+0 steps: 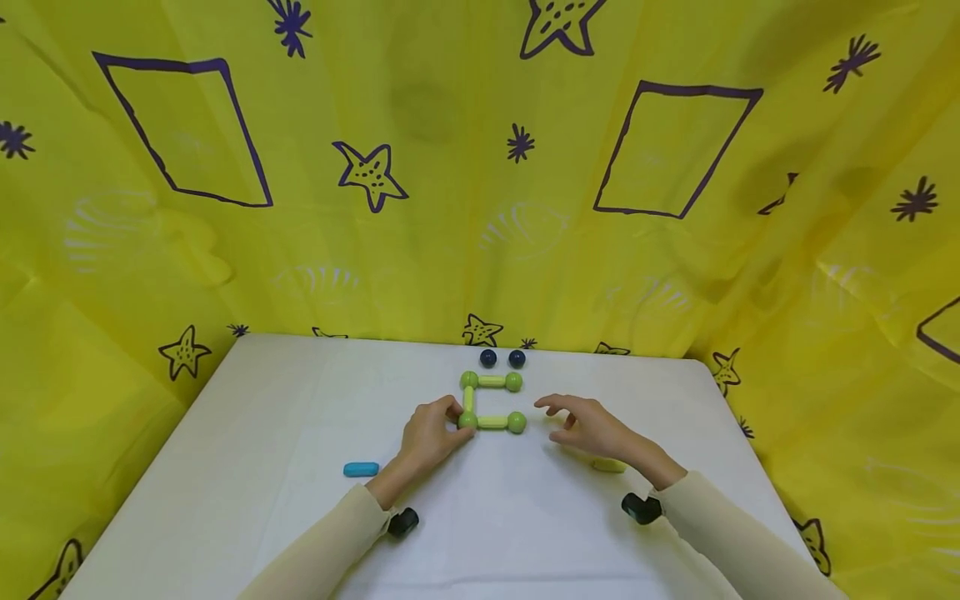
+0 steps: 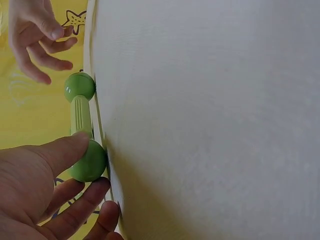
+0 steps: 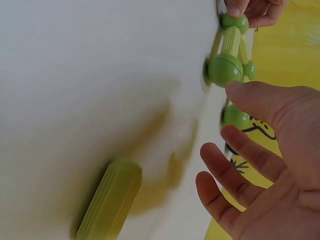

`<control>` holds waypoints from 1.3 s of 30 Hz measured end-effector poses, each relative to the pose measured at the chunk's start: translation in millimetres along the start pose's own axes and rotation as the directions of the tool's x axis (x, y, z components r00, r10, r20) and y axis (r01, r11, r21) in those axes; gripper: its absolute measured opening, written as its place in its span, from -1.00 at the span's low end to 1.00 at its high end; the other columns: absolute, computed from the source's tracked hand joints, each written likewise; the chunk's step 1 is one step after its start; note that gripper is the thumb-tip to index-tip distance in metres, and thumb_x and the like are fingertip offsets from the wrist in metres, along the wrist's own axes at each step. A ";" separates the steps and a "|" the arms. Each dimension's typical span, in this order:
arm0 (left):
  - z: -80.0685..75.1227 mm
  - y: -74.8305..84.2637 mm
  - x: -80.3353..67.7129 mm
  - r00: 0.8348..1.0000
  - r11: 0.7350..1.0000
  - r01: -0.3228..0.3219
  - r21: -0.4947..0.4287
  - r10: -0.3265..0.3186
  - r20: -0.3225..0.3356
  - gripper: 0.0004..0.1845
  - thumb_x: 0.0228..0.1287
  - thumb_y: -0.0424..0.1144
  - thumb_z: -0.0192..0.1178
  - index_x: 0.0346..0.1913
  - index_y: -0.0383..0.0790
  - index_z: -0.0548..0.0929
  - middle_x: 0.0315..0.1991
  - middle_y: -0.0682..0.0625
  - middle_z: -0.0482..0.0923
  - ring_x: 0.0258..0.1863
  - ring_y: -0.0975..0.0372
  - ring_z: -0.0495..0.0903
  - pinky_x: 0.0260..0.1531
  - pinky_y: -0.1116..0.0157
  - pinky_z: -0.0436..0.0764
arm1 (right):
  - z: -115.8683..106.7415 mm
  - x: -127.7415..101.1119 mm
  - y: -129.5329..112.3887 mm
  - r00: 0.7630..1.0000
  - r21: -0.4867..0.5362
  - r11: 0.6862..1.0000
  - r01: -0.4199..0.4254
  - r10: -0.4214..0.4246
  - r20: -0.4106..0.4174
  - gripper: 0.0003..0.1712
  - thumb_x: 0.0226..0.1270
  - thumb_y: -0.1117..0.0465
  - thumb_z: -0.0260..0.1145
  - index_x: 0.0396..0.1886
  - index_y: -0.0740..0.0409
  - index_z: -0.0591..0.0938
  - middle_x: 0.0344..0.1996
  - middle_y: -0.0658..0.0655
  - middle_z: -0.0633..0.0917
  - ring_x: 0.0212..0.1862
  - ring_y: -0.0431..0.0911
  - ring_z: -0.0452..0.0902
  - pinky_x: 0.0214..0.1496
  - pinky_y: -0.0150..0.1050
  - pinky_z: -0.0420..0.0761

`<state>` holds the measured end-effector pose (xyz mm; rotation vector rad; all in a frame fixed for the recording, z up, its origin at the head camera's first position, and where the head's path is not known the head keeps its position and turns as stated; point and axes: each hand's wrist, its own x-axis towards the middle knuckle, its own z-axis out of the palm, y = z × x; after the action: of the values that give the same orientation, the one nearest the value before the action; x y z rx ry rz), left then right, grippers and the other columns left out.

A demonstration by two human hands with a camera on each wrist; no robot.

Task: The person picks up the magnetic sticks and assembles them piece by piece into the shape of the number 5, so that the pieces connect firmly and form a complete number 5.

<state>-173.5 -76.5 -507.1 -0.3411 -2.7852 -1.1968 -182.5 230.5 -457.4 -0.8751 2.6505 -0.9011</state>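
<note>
You work on a white table (image 1: 247,467) hung round with yellow star-printed cloth (image 1: 420,183). The build is a green rod-and-ball frame (image 1: 491,402) lying mid-table, open on its right side, so I judge the step in hand to be closing that gap. Your left hand (image 1: 429,433) pinches the near-left ball (image 1: 467,420) between thumb and fingers, steadying the frame. Your right hand (image 1: 592,427) hovers just beside the frame's open side, fingers spread loosely, holding nothing. The next move probably calls for a spare rod, seated between the two right-hand balls while the left keeps the corner from sliding.

By count: three green rods in the frame, four green balls at its corners, one loose yellow-green rod (image 1: 608,465) under your right wrist, one blue rod (image 1: 361,469) well apart on the left, two dark balls (image 1: 502,358) just behind the frame
</note>
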 end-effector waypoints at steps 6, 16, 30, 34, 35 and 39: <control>-0.2 -0.9 -1.0 1.000 1.000 -0.017 -0.004 0.017 -0.002 -0.71 0.13 -0.15 0.55 -0.19 -0.15 0.67 -0.29 0.01 0.73 -0.24 0.11 0.67 -0.23 0.10 0.61 | -10.0 -22.5 4.5 0.999 -0.013 1.000 -0.017 0.017 0.042 -0.45 0.35 0.34 0.42 0.31 0.22 0.54 0.06 0.29 0.68 -0.11 0.12 0.62 -0.03 0.07 0.62; -1.0 -3.8 0.8 0.999 0.998 -0.049 -0.033 0.050 0.011 -0.71 0.15 -0.18 0.54 -0.15 -0.16 0.67 -0.28 -0.02 0.75 -0.21 0.09 0.69 -0.16 0.07 0.61 | -23.8 -56.1 18.4 0.998 -0.021 0.999 -0.030 0.031 0.048 -0.48 0.33 0.33 0.44 0.27 0.18 0.57 0.03 0.21 0.69 -0.08 0.12 0.63 0.00 0.12 0.61; -3.5 -3.6 3.8 0.999 0.998 -0.041 -0.041 0.041 0.022 -0.72 0.17 -0.19 0.54 -0.15 -0.16 0.68 -0.27 -0.03 0.75 -0.21 0.08 0.68 -0.18 0.06 0.61 | -16.2 -72.9 27.5 0.997 -0.046 0.999 -0.009 0.012 0.072 -0.59 0.24 0.40 0.49 0.08 0.15 0.64 -0.15 0.08 0.66 -0.16 -0.02 0.55 -0.09 -0.08 0.60; -2.1 -4.7 4.7 0.999 0.998 -0.038 -0.039 0.039 0.021 -0.71 0.17 -0.19 0.54 -0.13 -0.17 0.68 -0.27 -0.02 0.75 -0.21 0.09 0.68 -0.17 0.06 0.61 | -13.7 -73.2 28.6 0.997 -0.058 0.998 -0.019 0.024 0.073 -0.59 0.22 0.44 0.48 0.05 0.12 0.65 -0.19 0.04 0.65 -0.20 -0.08 0.51 -0.13 -0.14 0.58; -1.7 -5.0 5.0 0.999 0.999 -0.037 -0.038 0.038 0.021 -0.71 0.17 -0.19 0.54 -0.13 -0.17 0.68 -0.27 -0.02 0.76 -0.21 0.10 0.68 -0.17 0.07 0.61 | -13.3 -73.2 29.1 0.997 -0.064 0.998 -0.026 0.030 0.072 -0.59 0.22 0.45 0.48 0.05 0.11 0.66 -0.19 0.02 0.65 -0.21 -0.10 0.50 -0.14 -0.15 0.57; -0.7 -5.5 6.1 0.999 0.999 -0.033 -0.033 0.034 0.021 -0.71 0.17 -0.18 0.54 -0.14 -0.16 0.68 -0.26 -0.02 0.76 -0.21 0.10 0.68 -0.17 0.08 0.61 | -12.1 -73.2 30.4 0.997 -0.074 0.997 -0.038 0.043 0.067 -0.61 0.23 0.45 0.47 0.02 0.09 0.68 -0.21 -0.03 0.65 -0.23 -0.15 0.47 -0.17 -0.22 0.54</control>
<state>-180.7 -79.6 -509.4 -0.4036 -2.7692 -1.2393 -142.5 299.5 -466.0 -0.8491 2.6469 -0.7553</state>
